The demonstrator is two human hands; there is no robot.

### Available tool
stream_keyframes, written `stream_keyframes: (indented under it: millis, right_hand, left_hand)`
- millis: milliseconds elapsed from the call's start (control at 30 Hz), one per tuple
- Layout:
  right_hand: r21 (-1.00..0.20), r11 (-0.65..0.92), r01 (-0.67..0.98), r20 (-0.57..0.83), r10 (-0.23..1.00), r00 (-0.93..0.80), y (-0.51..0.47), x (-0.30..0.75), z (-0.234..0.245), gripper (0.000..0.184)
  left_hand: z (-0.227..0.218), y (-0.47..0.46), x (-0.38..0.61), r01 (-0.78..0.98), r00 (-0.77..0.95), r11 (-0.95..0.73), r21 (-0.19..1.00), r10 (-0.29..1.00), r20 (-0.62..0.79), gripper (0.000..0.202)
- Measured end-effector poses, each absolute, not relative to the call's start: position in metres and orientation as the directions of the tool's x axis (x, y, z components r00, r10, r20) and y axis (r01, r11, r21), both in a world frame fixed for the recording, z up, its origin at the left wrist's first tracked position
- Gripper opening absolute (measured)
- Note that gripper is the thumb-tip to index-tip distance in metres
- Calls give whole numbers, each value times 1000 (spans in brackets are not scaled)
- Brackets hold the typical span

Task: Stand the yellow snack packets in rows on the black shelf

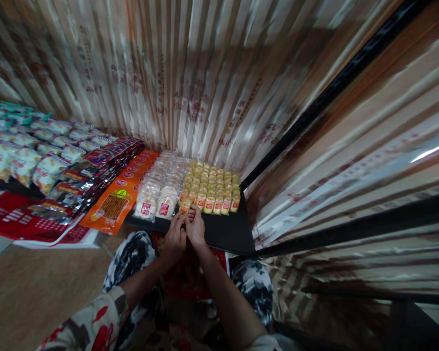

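Observation:
Both my hands meet at the front of a black shelf (pixel 227 234). My left hand (pixel 174 239) and my right hand (pixel 195 225) pinch a small yellow snack packet (pixel 185 205) between their fingertips. It sits at the front left corner of a block of similar yellow packets (pixel 212 190), laid in tight rows with red and white labels facing me. Just left of my hands lie clear-wrapped white snack packs (pixel 165 202) with red labels, in two columns. Fingers partly cover the held packet's lower edge.
Left of these, an orange snack bag (pixel 111 207) overlaps the shelf edge beside dark shiny packets (pixel 75 185). White snack bags (pixel 24 161) fill the far left. Striped plastic sheeting (pixel 190 73) hangs behind, with a black metal bar (pixel 314 109) at right. My knees flank a red bag below.

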State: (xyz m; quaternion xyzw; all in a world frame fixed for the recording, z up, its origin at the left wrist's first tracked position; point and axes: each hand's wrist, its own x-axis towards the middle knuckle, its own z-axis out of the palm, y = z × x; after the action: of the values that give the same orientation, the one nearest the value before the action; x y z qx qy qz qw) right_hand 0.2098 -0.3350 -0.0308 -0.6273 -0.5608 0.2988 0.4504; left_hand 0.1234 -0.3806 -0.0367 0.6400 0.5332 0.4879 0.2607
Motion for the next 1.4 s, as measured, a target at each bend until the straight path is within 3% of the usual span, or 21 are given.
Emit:
stream_keyframes:
  millis: [400,667,933,1400]
  right_hand:
    - [-887,106,450,204,964,173,-320,205,-44,20]
    - [-810,201,551,337,928,157,-329,206,-45,29]
    - [-771,192,608,344,928,142,-331,205,-44,28]
    - [-804,171,570,283,952,113,-329,204,-46,34]
  left_hand:
    - [-52,-361,122,388,-30,-254,886,957,288,59]
    - [-53,-355,118,442,-5,-289,849,946,325,52]
    - [-57,-353,119,463,-24,-271,844,948,318,38]
    - [-51,-349,123,446,-57,-261,856,947,317,32]
